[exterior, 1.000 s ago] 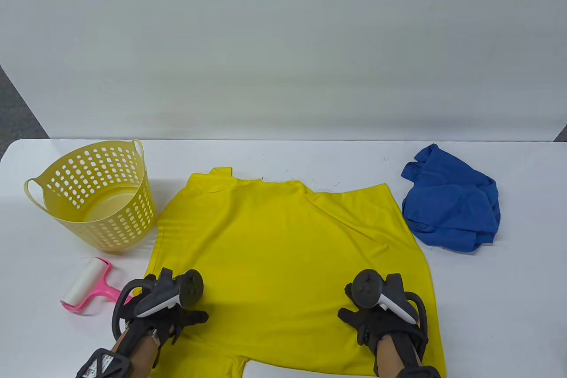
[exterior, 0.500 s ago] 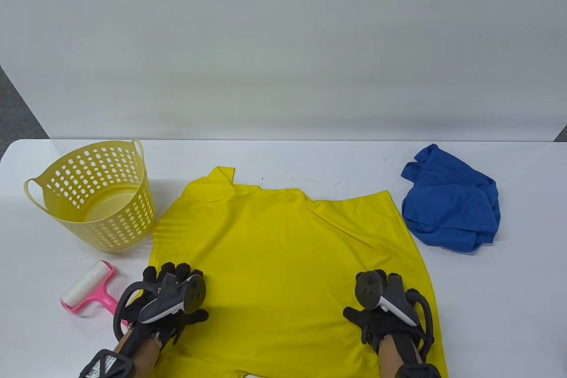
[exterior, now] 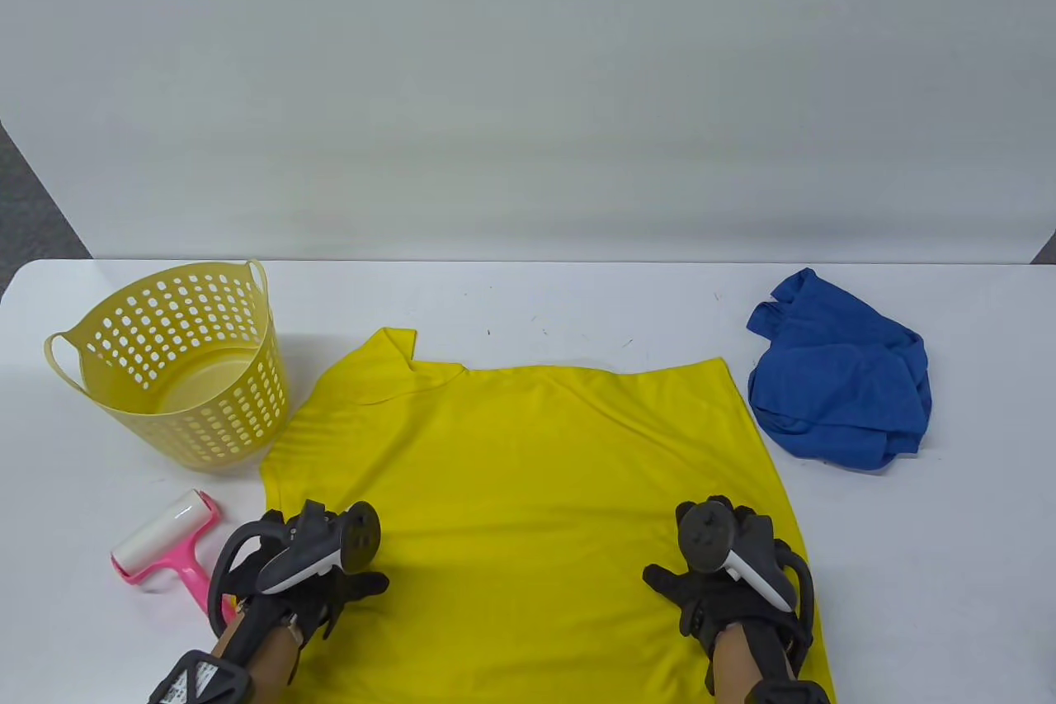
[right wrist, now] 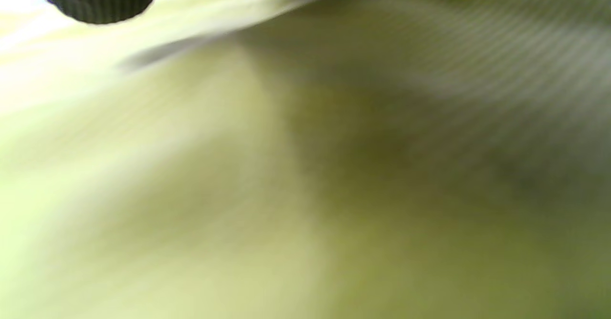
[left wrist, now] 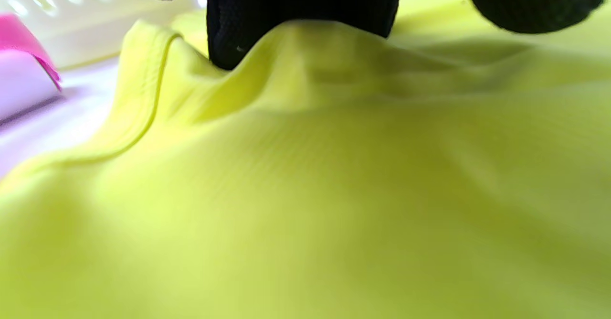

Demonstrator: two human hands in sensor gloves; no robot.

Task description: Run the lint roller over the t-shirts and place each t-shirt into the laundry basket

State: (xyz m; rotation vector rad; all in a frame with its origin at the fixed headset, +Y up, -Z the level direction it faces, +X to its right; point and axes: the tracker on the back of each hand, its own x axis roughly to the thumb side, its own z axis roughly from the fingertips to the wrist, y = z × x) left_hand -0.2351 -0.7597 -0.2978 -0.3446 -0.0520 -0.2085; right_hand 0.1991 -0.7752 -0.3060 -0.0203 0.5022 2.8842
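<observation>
Yellow plastic laundry basket [exterior: 177, 374] stands empty at the left, the pink lint roller [exterior: 165, 551] lies unused before it, so I judge no shirt is finished. Left hand [exterior: 301, 572] pinches a fold of the spread yellow t-shirt [exterior: 528, 489]; whether the right hand [exterior: 726, 584] grips it I cannot tell. Blue t-shirt [exterior: 837, 374] waits crumpled at the right of the white table [exterior: 528, 300], before a plain grey wall.

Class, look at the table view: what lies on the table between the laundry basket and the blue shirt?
The yellow shirt, spread flat, between basket and blue shirt.

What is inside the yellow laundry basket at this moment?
The laundry basket shows only its own bare bottom; no t-shirt lies inside. Its near wall hides a small strip of the bottom.
</observation>
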